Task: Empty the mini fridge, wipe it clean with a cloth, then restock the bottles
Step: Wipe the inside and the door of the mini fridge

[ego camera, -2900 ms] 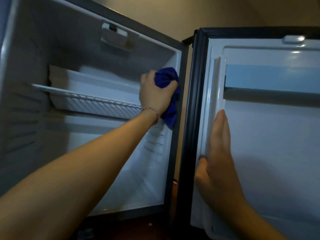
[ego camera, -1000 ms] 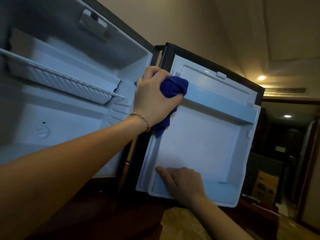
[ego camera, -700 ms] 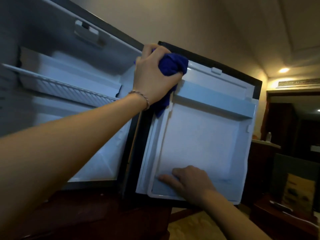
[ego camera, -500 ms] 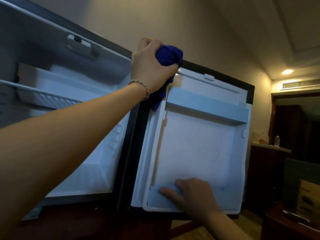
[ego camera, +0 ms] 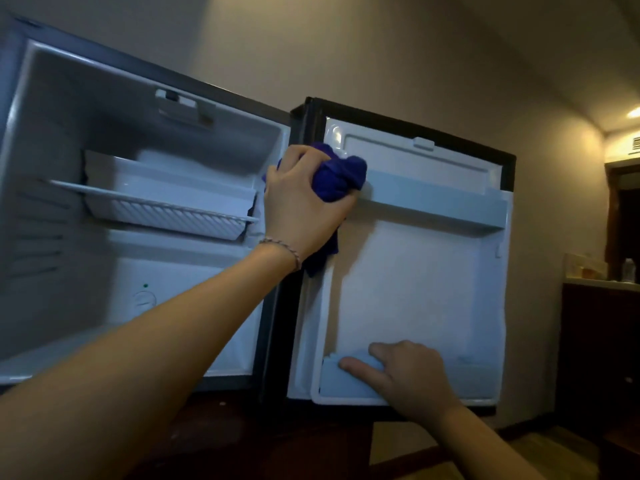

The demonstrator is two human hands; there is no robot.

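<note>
The fridge (ego camera: 145, 140) stands empty, so unloading looks done. The left hand (ego camera: 304, 206) grips the bunched cloth (ego camera: 341, 176) at the door's (ego camera: 408, 292) top hinge-side corner, by the upper rail. The right hand (ego camera: 408, 375) presses, fingers straight, on the lower shelf. Wiping seems midway; no bottles are seen, restocking remains.

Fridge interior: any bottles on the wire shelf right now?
No. The wire shelf is bare, and no bottles show anywhere in the open mini fridge.
</note>
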